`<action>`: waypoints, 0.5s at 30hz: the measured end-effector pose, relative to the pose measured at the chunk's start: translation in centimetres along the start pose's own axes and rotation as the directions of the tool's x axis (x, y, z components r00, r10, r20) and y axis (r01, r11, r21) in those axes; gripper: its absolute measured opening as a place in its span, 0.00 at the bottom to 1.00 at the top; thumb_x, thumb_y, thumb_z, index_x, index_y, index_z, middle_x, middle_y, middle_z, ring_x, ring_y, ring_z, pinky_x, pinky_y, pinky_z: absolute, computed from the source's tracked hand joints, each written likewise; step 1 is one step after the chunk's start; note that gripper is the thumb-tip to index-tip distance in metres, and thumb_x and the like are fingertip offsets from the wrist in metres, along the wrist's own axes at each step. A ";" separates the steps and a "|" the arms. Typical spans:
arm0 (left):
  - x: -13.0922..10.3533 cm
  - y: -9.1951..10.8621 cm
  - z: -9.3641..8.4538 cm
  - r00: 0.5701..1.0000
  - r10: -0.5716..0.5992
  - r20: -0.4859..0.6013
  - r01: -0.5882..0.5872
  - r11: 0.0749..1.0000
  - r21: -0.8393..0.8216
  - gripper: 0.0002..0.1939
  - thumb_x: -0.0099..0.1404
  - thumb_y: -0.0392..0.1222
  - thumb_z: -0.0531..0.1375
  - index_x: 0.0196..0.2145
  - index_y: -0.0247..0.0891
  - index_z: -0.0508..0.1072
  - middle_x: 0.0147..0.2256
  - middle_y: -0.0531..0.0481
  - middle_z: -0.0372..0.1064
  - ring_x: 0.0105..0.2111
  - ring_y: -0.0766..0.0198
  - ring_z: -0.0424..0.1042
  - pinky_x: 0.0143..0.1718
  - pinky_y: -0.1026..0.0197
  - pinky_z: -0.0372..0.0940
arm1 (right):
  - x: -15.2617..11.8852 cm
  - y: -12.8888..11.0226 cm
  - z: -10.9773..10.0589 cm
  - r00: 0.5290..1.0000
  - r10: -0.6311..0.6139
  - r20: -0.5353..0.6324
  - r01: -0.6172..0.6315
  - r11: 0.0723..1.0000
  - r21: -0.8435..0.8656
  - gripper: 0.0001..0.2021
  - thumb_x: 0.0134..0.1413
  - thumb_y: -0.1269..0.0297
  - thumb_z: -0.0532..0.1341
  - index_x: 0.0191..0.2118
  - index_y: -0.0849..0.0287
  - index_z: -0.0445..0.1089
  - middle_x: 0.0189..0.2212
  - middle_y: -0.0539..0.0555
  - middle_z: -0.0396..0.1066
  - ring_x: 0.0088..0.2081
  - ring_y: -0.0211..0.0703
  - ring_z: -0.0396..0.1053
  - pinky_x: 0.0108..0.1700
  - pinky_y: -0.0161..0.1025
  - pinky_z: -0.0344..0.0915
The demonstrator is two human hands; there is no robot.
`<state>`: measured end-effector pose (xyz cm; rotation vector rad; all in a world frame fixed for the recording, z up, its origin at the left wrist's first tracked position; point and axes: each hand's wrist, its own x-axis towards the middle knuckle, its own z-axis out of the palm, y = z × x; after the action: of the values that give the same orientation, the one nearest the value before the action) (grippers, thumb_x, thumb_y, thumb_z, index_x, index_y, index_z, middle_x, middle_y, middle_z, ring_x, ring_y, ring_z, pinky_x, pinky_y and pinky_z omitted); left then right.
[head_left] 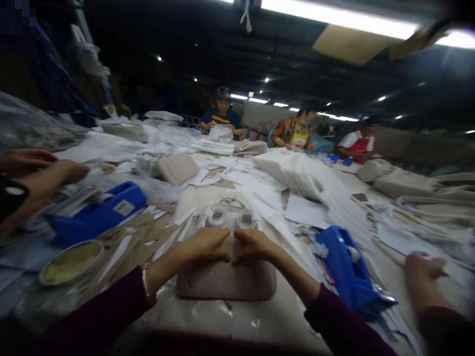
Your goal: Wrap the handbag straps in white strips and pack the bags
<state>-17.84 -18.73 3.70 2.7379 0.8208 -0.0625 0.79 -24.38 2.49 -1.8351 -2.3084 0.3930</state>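
In front of me a beige bag point(226, 284) with rounded corners lies on the table, its near edge towards my body. My left hand point(208, 243) and my right hand point(255, 245) are close together over its upper part, thumbs pointing inward. Both look closed on the bag, though their far fingers are partly hidden. Just beyond my fingertips are two round white pieces, a left one point(216, 216) and a right one point(245, 219), that look wrapped in clear film. A thin curved strap or handle point(233, 201) shows behind them.
Blue tape dispensers stand to the left point(100, 212) and right point(347, 267). A round tub point(72, 262) of yellowish stuff sits at left. Other people's hands reach in from the left point(44, 165) and right point(423, 277). White sheets point(297, 173) and beige bags point(178, 169) lie beyond; several co-workers sit behind.
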 end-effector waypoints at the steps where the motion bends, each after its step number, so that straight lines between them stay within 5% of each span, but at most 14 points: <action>1: 0.0 -0.1 0.0 1.000 -0.003 0.000 0.003 1.000 0.005 0.25 0.56 0.57 0.60 0.45 0.38 0.67 0.44 0.44 0.71 0.43 0.52 0.71 0.42 0.57 0.64 | 0.2 0.3 0.1 1.000 0.001 0.015 -0.001 1.000 -0.009 0.26 0.27 0.52 0.74 0.36 0.58 0.70 0.27 0.49 0.69 0.29 0.41 0.65 0.28 0.33 0.53; 9: 0.4 -0.5 3.0 0.992 -0.026 -0.122 0.035 0.997 0.073 0.18 0.69 0.51 0.45 0.44 0.37 0.66 0.40 0.41 0.73 0.41 0.51 0.72 0.40 0.53 0.65 | -0.4 0.2 1.4 1.000 -0.012 0.000 0.012 1.000 -0.010 0.23 0.47 0.55 0.67 0.49 0.52 0.66 0.36 0.53 0.74 0.39 0.49 0.71 0.35 0.36 0.55; 15: 1.2 -0.9 3.8 0.992 -0.020 -0.128 0.033 0.994 0.102 0.17 0.70 0.45 0.41 0.42 0.36 0.66 0.38 0.41 0.73 0.38 0.52 0.73 0.38 0.53 0.67 | -0.4 -0.5 2.7 0.996 -0.026 -0.091 0.019 0.997 -0.081 0.12 0.65 0.55 0.49 0.42 0.56 0.65 0.35 0.55 0.75 0.37 0.46 0.72 0.36 0.38 0.54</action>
<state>-17.19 -18.49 -0.29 2.8534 0.9118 0.0655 -0.36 -25.14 0.12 -1.8207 -2.3121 0.2110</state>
